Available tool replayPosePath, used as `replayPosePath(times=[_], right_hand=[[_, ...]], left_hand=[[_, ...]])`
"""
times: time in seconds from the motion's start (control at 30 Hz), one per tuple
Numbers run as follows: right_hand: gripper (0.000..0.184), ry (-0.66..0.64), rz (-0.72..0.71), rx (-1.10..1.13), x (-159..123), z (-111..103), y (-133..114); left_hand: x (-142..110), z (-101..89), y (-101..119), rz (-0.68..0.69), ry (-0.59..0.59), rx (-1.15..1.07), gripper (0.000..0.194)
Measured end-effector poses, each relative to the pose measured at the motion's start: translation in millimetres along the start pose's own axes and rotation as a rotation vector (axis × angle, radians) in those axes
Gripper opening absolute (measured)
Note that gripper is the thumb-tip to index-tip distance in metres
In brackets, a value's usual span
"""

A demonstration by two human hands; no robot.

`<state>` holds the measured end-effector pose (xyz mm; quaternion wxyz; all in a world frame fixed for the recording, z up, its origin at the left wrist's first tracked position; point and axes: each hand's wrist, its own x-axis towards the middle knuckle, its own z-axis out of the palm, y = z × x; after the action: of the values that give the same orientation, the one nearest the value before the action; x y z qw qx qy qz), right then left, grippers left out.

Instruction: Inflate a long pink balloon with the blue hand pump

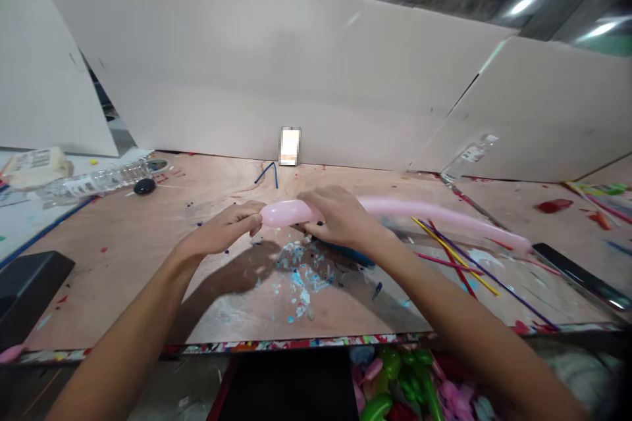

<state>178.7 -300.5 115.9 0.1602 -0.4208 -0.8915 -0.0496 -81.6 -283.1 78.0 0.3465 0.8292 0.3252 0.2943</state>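
A long pink modelling balloon [434, 214], inflated, stretches from the middle of the table toward the right, its thin tail near a black device. My left hand [230, 227] pinches its left end between thumb and fingers. Around the balloon a little farther along, my right hand [340, 214] is closed, leaving a short bulging section between the two hands. Under my right hand lies a blue object [353, 253], mostly hidden. Blue and white scraps [299, 276] are scattered on the table below the balloon.
Several uninflated balloons [459, 260] lie to the right, near a long black device [582, 273]. A phone [289, 146] leans on the white partition [237, 66]. Plastic bottles [99, 181] [471, 156] are at left and right. Below the table edge sit finished balloon shapes [415, 375].
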Motion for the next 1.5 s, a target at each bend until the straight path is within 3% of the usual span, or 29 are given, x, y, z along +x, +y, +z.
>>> replayPosePath(times=[0.07,0.13,0.23,0.3,0.4,0.47,0.53,0.6,0.7,0.83,0.97,1.17,1.37,1.5], right_hand=[[0.029,-0.160,0.046,0.097,5,-16,-1],[0.031,-0.332,0.118,0.381,6,-31,-9],[0.042,-0.727,0.250,1.129,2,-40,-25],[0.047,-0.908,0.292,1.640,-4,-28,-36],[0.052,-0.904,0.211,2.150,-18,7,-50],[0.051,-0.801,0.140,2.315,-28,29,-56],[0.049,-0.694,0.179,2.339,-35,42,-59],[0.044,-0.649,0.342,2.218,-37,46,-60],[0.036,-0.604,0.544,1.857,-31,38,-58],[0.015,-0.434,0.415,1.312,-17,24,-54],[0.015,-0.188,0.289,0.642,-10,15,-53],[0.021,-0.145,0.333,-0.136,-4,14,-55],[0.019,-0.065,0.328,-0.440,-4,15,-56],[0.041,-0.039,0.250,-0.517,-13,11,-49]], left_hand=[[0,-3.2,8,0.011,0.040,-0.203,0.038],[2,-3.3,18,0.058,0.124,-0.512,0.037],[9,6.9,40,0.161,0.234,-0.982,0.036],[17,20.4,56,0.184,0.272,-1.212,0.034],[27,43.8,74,0.112,0.312,-1.455,0.026],[32,56.1,80,-0.020,0.302,-1.518,0.020],[36,63.7,82,-0.144,0.341,-1.491,0.018],[37,67.8,81,-0.196,0.440,-1.402,0.021],[38,71.7,75,-0.189,0.599,-1.252,0.018],[42,78.6,69,-0.159,0.772,-1.094,0.017],[52,86.6,69,-0.099,0.957,-0.979,0.022],[71,94.4,63,-0.174,1.124,-1.038,0.018],[76,98.6,56,-0.207,1.128,-1.065,0.013],[67,97.1,53,-0.223,0.945,-1.163,0.010]])
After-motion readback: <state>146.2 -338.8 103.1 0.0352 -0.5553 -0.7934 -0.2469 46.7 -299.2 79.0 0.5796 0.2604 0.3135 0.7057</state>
